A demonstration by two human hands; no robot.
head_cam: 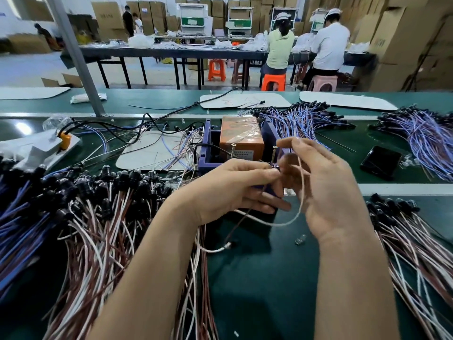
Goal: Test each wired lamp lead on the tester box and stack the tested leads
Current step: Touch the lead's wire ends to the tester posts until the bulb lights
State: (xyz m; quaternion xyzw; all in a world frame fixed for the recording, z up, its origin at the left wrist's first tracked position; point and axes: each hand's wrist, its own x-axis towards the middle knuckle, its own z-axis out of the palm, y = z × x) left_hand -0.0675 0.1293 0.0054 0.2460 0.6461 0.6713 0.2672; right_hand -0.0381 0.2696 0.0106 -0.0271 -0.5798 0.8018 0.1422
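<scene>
**A:** From the head view, where's the lead?

**B:** The lead [289, 223] is held up just in front of the tester box [206, 146]. The left hand [235, 185] pinches its lamp end and the right hand [326, 190] pinches the white wire.

**A:** What's the risk?

**B:** The slack loop could snag a contact screw [274, 155]. A wire end missing its screw would likely read as a false fail. If it's dropped, it could mix into the left pile [103, 192].

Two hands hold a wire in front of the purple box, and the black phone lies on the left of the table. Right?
No. The head view shows the black phone lying on the right of the table, not the left. The left hand and right hand do hold a wire in front of the purple box.
</scene>
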